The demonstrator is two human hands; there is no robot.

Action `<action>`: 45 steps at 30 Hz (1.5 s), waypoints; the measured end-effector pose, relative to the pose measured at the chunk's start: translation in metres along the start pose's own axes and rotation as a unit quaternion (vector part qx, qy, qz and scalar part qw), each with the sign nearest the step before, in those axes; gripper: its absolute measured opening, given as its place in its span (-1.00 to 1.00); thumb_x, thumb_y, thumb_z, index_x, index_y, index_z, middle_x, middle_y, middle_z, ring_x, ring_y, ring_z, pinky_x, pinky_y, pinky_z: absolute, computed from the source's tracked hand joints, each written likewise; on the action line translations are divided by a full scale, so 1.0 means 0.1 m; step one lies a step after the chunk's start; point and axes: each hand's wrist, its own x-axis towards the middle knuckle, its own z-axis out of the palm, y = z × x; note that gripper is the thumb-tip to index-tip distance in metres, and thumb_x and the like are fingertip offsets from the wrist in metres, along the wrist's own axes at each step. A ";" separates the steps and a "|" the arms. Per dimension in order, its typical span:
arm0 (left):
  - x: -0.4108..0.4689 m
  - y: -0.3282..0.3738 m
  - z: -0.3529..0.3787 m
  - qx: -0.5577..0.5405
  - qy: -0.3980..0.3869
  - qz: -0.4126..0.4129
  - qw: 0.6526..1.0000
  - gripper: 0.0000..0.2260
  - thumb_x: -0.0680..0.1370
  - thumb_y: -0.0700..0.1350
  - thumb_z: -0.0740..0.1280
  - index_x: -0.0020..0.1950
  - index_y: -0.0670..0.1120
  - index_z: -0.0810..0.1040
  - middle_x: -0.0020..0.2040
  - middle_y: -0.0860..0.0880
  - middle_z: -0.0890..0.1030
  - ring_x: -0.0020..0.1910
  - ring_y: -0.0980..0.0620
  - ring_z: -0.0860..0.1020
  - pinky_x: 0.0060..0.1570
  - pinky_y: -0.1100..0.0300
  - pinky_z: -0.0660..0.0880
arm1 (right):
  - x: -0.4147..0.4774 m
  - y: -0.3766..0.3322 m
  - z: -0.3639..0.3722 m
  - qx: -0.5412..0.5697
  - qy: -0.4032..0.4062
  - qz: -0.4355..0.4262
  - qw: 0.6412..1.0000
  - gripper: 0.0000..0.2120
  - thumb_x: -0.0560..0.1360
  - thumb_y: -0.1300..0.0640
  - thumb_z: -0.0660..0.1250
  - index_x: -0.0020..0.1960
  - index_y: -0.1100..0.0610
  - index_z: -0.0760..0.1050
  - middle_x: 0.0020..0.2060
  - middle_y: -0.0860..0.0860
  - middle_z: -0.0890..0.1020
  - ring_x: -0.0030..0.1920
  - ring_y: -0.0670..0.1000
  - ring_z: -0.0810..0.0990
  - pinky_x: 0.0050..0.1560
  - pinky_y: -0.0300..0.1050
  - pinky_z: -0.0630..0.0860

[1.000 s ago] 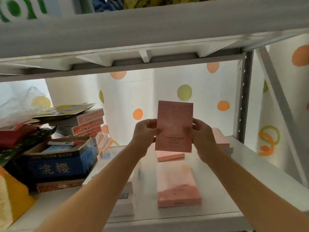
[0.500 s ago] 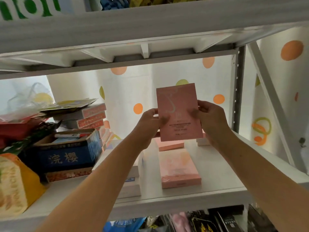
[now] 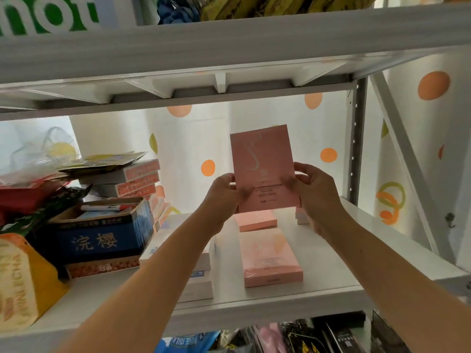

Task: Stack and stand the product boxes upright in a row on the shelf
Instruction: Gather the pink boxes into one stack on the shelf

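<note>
Currently the left hand point(image 3: 224, 192) and right hand point(image 3: 313, 192) each hold a pinching grip on a side edge of the pink box point(image 3: 262, 169), which is upright in the air above the flat pink box point(image 3: 270, 261). Advice: lower it straight, seat its bottom edge squarely on the shelf point(image 3: 331, 250) beside that flat box, and release once it is stable.

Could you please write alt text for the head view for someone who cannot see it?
A left hand and a right hand hold a pink box upright over a white shelf. Two more pink boxes lie flat below it, and a blue carton sits to the left.
</note>
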 end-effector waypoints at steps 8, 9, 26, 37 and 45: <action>-0.01 0.02 -0.03 -0.005 0.025 0.001 1.000 -0.73 0.58 -0.29 0.31 0.28 -0.21 0.48 0.04 -0.13 0.67 -0.09 -0.06 0.68 -0.17 0.11 0.64 | 0.02 -0.03 0.03 -0.011 -0.004 -0.005 1.000 -0.67 0.53 0.17 0.39 0.28 0.11 0.50 -0.08 0.03 0.74 -0.10 0.06 0.73 -0.01 0.01 0.66; -0.01 0.02 -0.03 -0.002 0.028 0.003 1.000 -0.73 0.58 -0.30 0.31 0.28 -0.22 0.48 0.04 -0.14 0.67 -0.10 -0.05 0.68 -0.18 0.12 0.65 | 0.01 -0.03 0.04 -0.013 -0.003 -0.004 1.000 -0.67 0.53 0.17 0.39 0.28 0.12 0.51 -0.07 0.03 0.74 -0.10 0.07 0.73 -0.01 0.02 0.66; -0.07 -0.11 0.04 0.171 -0.020 -0.133 0.976 -0.83 0.56 -0.20 0.35 0.11 -0.20 0.46 -0.11 -0.20 0.59 -0.36 -0.08 0.61 -0.37 0.08 0.65 | -0.10 0.21 0.08 -0.272 -0.009 0.096 0.957 -0.73 0.58 0.04 0.30 0.02 0.24 0.64 -0.10 0.17 0.68 -0.13 0.09 0.62 0.09 0.06 0.56; -0.04 -0.50 0.15 0.401 -0.102 -0.184 0.891 -0.72 0.52 -0.10 0.43 -0.20 -0.18 0.37 -0.41 -0.13 0.55 -0.63 0.04 0.52 -0.54 0.22 0.53 | -0.46 0.59 0.06 -0.321 -0.100 0.204 0.920 -0.61 0.57 0.23 0.31 0.39 0.26 0.43 0.22 0.15 0.59 0.05 0.08 0.55 -0.16 -0.24 0.44; 0.05 -0.48 0.17 0.481 -0.080 -0.116 0.865 -0.68 0.49 0.05 0.43 -0.13 -0.11 0.35 -0.15 -0.09 0.49 -0.16 -0.03 0.48 -0.18 0.13 0.47 | -0.37 0.65 0.00 -0.280 -0.100 0.222 0.929 -0.64 0.58 0.24 0.30 0.36 0.26 0.45 0.01 0.04 0.58 -0.18 -0.09 0.52 -0.27 -0.32 0.40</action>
